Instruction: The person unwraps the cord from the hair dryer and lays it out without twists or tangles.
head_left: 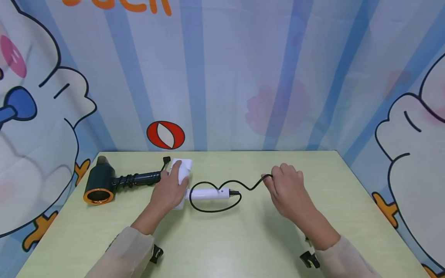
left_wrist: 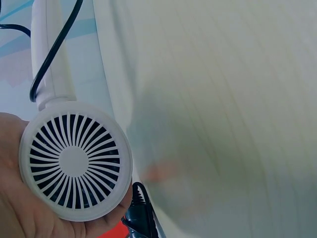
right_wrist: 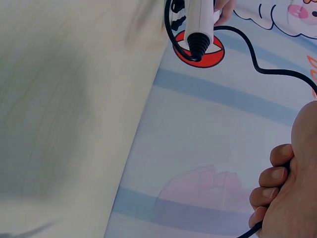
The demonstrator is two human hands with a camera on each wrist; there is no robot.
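Note:
A white hair dryer [head_left: 208, 194] has its handle pointing right, with a loose loop of its black cord [head_left: 250, 189] lying around that handle. My left hand [head_left: 170, 189] grips the dryer's head from above. In the left wrist view, the palm and fingers curl around the round vented end [left_wrist: 74, 161]. To the right, my right hand [head_left: 286, 191] holds the black cord; in the right wrist view its curled fingers [right_wrist: 272, 176] wrap around it. The cord's far end is hidden in the head view.
A dark hair dryer [head_left: 99, 179] with an orange-gold rim lies at the table's left, its cord wound around its handle and its plug [head_left: 167, 159] near the white dryer. Behind the pale table [head_left: 226, 243] hangs a blue striped cartoon backdrop [head_left: 226, 77].

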